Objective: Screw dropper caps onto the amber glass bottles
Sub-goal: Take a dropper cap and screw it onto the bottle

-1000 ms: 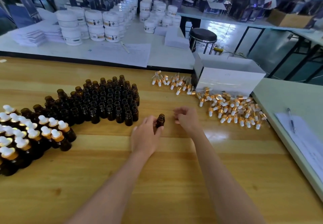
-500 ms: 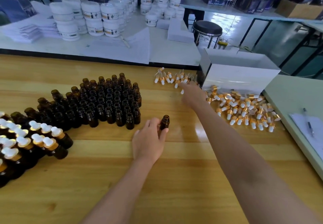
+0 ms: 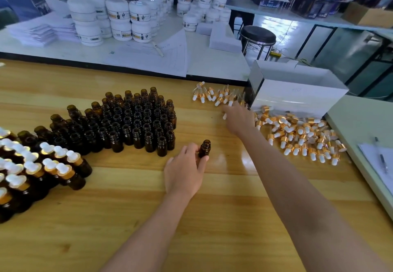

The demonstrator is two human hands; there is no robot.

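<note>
Cap pickup under way.
My left hand (image 3: 185, 171) pinches the amber bottle (image 3: 204, 149) at centre frame; my right hand (image 3: 238, 118) lies among the dropper caps (image 3: 219, 97) up-right, grip I cannot tell. Next: seat a cap squarely.

Glossy wood table (image 3: 212, 218); amber glass bottles (image 3: 136, 120); shiny gold caps (image 3: 297, 135).

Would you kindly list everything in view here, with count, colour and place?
single bottle: one, amber, uncapped, centre.
uncapped bottles: dozens, amber, clustered left of it.
capped bottles: many, amber with white-gold tops, far left.
dropper caps: many, white-gold, loose at right.
box: one, white, behind the caps.
jars: many, white, stacked at the rear.
stool: one, black, rear.
left hand: grips the single bottle.
right hand: reaches among dropper caps; grip unclear.
</note>
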